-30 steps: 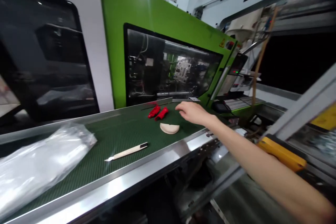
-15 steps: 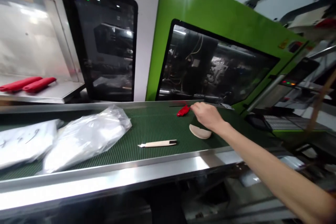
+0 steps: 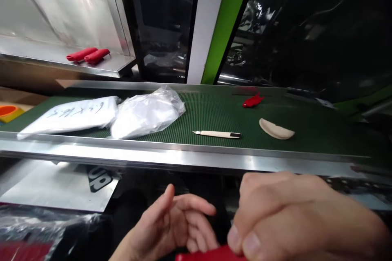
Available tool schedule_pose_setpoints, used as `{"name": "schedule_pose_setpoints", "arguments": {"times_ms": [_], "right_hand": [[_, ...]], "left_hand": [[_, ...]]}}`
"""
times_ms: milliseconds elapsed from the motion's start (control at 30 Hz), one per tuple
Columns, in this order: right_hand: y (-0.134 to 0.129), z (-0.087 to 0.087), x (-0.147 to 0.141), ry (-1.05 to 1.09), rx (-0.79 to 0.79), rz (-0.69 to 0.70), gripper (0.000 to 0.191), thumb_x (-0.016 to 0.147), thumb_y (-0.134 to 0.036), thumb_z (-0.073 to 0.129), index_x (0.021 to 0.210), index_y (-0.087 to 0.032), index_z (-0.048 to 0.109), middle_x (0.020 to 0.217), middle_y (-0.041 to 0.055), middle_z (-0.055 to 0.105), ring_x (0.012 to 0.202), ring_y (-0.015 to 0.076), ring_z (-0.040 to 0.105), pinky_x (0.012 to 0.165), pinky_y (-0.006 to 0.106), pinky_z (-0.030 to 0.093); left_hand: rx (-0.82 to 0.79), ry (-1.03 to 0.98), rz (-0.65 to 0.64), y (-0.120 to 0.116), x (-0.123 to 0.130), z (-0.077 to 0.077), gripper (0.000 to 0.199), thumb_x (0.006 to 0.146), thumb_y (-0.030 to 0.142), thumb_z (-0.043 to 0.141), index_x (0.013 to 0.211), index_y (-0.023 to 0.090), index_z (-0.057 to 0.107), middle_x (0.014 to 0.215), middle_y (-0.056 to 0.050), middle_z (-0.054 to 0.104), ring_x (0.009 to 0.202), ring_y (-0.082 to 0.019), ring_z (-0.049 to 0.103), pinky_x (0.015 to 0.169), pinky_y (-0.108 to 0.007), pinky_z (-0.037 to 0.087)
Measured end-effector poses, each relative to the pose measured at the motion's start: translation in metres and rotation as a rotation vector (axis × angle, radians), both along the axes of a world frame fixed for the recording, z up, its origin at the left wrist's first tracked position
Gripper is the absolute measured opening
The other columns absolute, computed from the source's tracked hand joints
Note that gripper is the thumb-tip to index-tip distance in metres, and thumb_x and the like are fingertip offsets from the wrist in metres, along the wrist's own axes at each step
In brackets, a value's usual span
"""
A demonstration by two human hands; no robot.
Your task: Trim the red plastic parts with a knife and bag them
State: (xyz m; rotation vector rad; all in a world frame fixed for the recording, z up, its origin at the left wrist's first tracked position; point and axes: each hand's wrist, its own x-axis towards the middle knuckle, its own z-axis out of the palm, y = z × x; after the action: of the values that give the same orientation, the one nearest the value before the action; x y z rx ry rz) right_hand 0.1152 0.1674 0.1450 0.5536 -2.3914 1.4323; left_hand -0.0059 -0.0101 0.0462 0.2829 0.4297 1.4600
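At the bottom right, my right hand (image 3: 284, 212) pinches a red piece (image 3: 211, 255), which is cut off by the frame's lower edge. My left hand (image 3: 180, 224) is beside it with fingers spread and slightly curled, holding nothing. Beyond the hands, on the green ribbed belt (image 3: 211, 112), lie a craft knife (image 3: 219, 134) with a pale handle, a beige half-round piece (image 3: 275, 129) and a small red piece (image 3: 252, 100). Left of the knife are a clear plastic bag (image 3: 147, 112) and a white bag with handwriting (image 3: 73, 114).
Two red handle-shaped parts (image 3: 88, 55) rest on a metal shelf (image 3: 122, 63) at the upper left. The belt's metal rail (image 3: 171, 153) runs across in front. An orange ring-shaped object (image 3: 10, 113) is at the far left, with plastic wrap (image 3: 33, 228) below.
My right hand has come back from over the belt to the lower right and now holds a red piece. My left hand has come into view. The view has shifted left and down.
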Motion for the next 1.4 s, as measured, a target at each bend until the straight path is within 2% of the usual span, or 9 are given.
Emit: {"name": "schedule_pose_setpoints", "arguments": {"times_ms": [167,300,400,567,667,767,900,1133,1400], "right_hand": [[-0.003,-0.012,-0.027,-0.08,0.064,0.133,0.025,0.095,-0.023,0.052,0.117,-0.026,0.064,0.094,0.0016,0.073,0.088,0.0127,0.068,0.088,0.03,0.053],[0.026,-0.027,-0.052,-0.011,0.44,-0.268,0.017,0.094,-0.033,0.061,0.1,-0.018,0.067,0.097,0.0047,0.071,0.092,0.0148,0.064,0.083,0.028,0.051],[0.068,-0.038,-0.07,-0.092,0.673,-0.497,0.022,0.098,-0.03,0.05,0.103,-0.018,0.068,0.103,0.0062,0.07,0.095,0.0187,0.064,0.086,0.034,0.049],[0.112,-0.059,-0.099,-0.273,0.806,-0.363,0.023,0.092,-0.03,0.054,0.105,-0.021,0.071,0.105,0.0045,0.07,0.093,0.0201,0.065,0.081,0.032,0.049],[0.114,-0.065,-0.107,-0.311,0.837,-0.327,0.023,0.089,-0.031,0.056,0.101,-0.023,0.072,0.096,0.0029,0.07,0.082,0.017,0.065,0.071,0.028,0.048],[0.109,-0.061,-0.107,-0.26,0.855,-0.471,0.021,0.085,-0.027,0.057,0.097,-0.019,0.072,0.09,0.0058,0.068,0.074,0.0174,0.06,0.065,0.03,0.043],[0.077,-0.039,-0.095,-0.177,0.784,-0.673,0.023,0.089,-0.024,0.054,0.104,-0.017,0.07,0.093,0.0071,0.066,0.071,0.0151,0.057,0.062,0.029,0.042],[-0.014,-0.02,-0.058,-0.107,0.485,-0.308,0.033,0.097,-0.022,0.051,0.13,-0.027,0.057,0.102,0.001,0.065,0.082,0.0104,0.063,0.065,0.02,0.05],[-0.037,-0.036,-0.037,0.033,0.529,-0.262,0.04,0.092,-0.003,0.051,0.13,-0.016,0.057,0.12,0.0037,0.063,0.106,0.0139,0.06,0.091,0.024,0.049]], "left_hand": [[-0.037,0.159,0.046,-0.014,0.014,0.001,0.048,0.074,0.053,0.078,0.099,0.014,0.07,0.079,-0.006,0.066,0.065,-0.01,0.056,0.059,-0.017,0.039],[-0.035,0.049,0.28,-0.013,0.025,0.005,0.039,0.089,0.048,0.061,0.122,0.027,0.056,0.069,0.003,0.053,0.043,-0.004,0.036,0.042,-0.015,0.031],[-0.143,-0.071,0.373,-0.017,0.018,0.008,0.042,0.096,0.055,0.041,0.122,0.026,0.056,0.075,0.0,0.052,0.048,-0.007,0.04,0.043,-0.018,0.037],[-0.284,0.023,0.484,-0.029,0.002,0.012,0.024,0.096,0.04,0.047,0.102,0.019,0.057,0.086,-0.004,0.059,0.06,-0.009,0.05,0.048,-0.018,0.04],[-0.303,0.186,0.456,-0.033,0.001,0.012,0.027,0.096,0.044,0.045,0.092,0.019,0.053,0.063,-0.003,0.058,0.046,-0.008,0.043,0.04,-0.015,0.033],[-0.328,0.261,0.467,-0.036,0.002,0.01,0.032,0.096,0.049,0.042,0.089,0.019,0.05,0.049,0.002,0.049,0.038,-0.007,0.034,0.038,-0.015,0.029],[-0.383,0.27,0.541,-0.039,0.002,0.013,0.03,0.094,0.048,0.047,0.089,0.019,0.052,0.06,0.002,0.049,0.05,-0.008,0.039,0.046,-0.017,0.034],[-0.376,0.175,0.638,-0.042,0.008,0.026,0.023,0.091,0.036,0.044,0.092,0.018,0.059,0.086,-0.002,0.057,0.059,-0.01,0.046,0.05,-0.021,0.036],[-0.382,0.196,0.663,-0.041,0.016,0.032,0.024,0.093,0.036,0.044,0.093,0.018,0.06,0.088,-0.004,0.061,0.054,-0.009,0.048,0.047,-0.02,0.037]]}}
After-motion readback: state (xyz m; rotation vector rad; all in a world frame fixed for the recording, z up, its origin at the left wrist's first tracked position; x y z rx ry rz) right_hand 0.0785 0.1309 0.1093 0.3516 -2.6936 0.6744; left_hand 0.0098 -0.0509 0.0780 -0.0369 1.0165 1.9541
